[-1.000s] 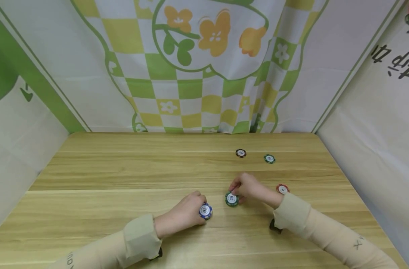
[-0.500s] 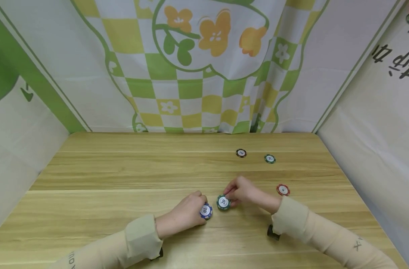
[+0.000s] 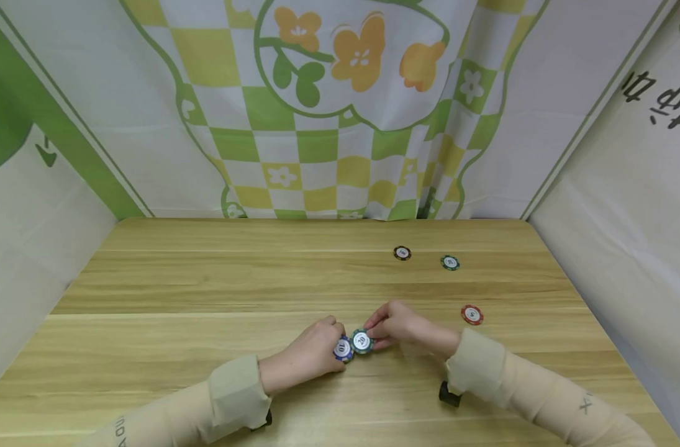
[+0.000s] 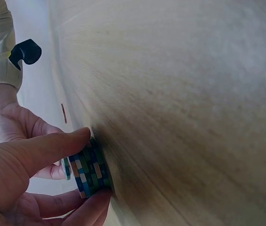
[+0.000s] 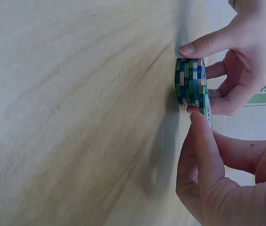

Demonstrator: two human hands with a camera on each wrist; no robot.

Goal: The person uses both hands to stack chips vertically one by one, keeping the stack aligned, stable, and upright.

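Over the table (image 3: 194, 279), blue chip (image 3: 342, 350) reads "10", green chip (image 3: 362, 341) "20".

Wood-grain table (image 3: 177, 267), checked floral curtain (image 3: 317, 146), pale side panels (image 3: 613, 205)

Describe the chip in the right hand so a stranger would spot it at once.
On the wooden table, look toward the near middle, where the left hand grips a chip stack. Just right of it, the right hand pinches a round chip. Its green rim and 20 set it apart from the blue 10 chip topping the stack; being held, from the green chip farther back.
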